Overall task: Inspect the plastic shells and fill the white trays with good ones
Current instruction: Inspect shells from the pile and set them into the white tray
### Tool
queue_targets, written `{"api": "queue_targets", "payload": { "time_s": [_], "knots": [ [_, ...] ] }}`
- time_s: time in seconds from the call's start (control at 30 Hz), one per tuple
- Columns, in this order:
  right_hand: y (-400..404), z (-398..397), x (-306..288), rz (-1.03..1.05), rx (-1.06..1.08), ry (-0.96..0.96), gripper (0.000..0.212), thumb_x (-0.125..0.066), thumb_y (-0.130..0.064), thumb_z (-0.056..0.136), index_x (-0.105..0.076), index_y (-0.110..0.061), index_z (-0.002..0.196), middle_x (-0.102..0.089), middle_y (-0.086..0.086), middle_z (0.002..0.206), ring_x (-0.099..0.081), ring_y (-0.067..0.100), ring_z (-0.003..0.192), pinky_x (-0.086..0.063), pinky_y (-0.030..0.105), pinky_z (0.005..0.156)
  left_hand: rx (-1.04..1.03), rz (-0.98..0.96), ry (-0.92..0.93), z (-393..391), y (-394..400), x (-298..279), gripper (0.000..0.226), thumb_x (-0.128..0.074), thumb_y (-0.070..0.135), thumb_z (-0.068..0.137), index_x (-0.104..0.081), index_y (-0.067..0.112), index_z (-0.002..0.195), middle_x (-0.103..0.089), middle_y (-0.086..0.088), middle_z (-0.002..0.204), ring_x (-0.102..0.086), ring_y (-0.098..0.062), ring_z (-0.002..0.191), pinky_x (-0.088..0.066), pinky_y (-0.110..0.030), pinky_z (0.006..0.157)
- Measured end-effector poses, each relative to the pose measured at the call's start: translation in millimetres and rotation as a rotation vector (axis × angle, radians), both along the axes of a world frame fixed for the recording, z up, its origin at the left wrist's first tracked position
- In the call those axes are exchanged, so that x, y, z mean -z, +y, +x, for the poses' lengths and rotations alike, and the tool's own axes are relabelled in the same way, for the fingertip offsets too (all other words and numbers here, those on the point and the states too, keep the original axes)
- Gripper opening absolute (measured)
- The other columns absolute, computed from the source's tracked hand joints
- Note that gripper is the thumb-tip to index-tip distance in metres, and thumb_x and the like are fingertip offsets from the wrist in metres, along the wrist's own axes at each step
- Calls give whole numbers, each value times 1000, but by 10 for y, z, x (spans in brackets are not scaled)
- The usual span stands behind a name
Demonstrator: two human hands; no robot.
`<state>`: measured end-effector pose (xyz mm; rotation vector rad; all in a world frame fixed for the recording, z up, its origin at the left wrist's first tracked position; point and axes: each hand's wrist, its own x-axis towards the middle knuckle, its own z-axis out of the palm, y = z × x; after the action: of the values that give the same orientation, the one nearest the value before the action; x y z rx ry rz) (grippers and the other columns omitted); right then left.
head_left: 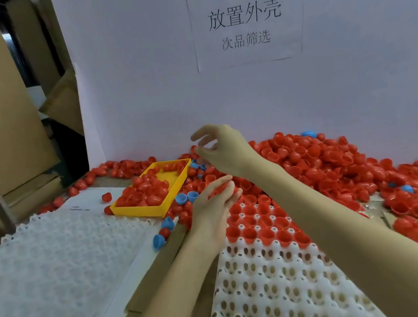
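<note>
A white tray (278, 290) with round pockets lies in front of me; its far rows hold red shells (261, 220), open side up. My left hand (213, 207) hovers at the tray's far left corner and cups a few red shells (220, 189) in curled fingers. My right hand (221, 148) is raised over the loose heap of red shells (317, 160), fingers spread and loosely bent. One red shell (194, 149) sits right by its thumb tip; I cannot tell if they touch.
A yellow bin (140, 211) half full of red shells stands at the middle left. Several blue shells (185, 197) lie around it. A stack of white trays (45, 273) fills the near left. A white board with a paper sign (245, 18) walls the back.
</note>
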<state>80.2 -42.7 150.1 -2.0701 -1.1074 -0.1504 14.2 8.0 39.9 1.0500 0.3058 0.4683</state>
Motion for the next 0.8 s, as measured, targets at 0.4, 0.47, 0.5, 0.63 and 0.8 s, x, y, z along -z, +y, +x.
{"api": "queue_targets", "payload": {
  "time_s": [0.4,0.47,0.5,0.63,0.8],
  "knots": [
    [-1349,-98,626,54,79,-69,19,-73,-15,94,-73,-25,111,-69,-14,104,-65,0,98,-55,19,87,464,169,-160,-88,-83,-86,44,-71,7,96,-65,22,138,-71,-15,129,-68,-29,123,-54,-31,103],
    [-1559,-113,667,70,62,-56,19,-80,-22,89,-73,-27,106,-69,-16,101,-66,3,98,-57,21,84,583,304,-134,-125,-99,-111,47,-72,11,98,-63,27,140,-62,-16,139,-67,-29,125,-53,-31,105],
    [-1644,-118,682,84,52,-40,20,-82,-24,87,-73,-27,105,-69,-16,100,-67,6,98,-57,22,83,613,369,-119,-134,-122,-122,48,-73,14,97,-62,30,141,-57,-13,143,-67,-28,124,-54,-30,104],
    [-1870,-149,764,114,-37,46,26,-84,-24,86,-70,-25,107,-69,-12,102,-69,16,100,-60,29,80,595,579,-84,-155,-257,-129,50,-78,28,94,-61,44,139,-67,11,130,-68,-19,122,-56,-26,97],
    [-1965,-190,872,186,-50,143,26,-82,-21,87,-70,-22,110,-72,-8,104,-70,17,101,-60,31,84,644,575,-115,-154,-296,-105,50,-75,24,96,-60,38,141,-69,6,132,-67,-20,124,-55,-30,102]
  ]
}}
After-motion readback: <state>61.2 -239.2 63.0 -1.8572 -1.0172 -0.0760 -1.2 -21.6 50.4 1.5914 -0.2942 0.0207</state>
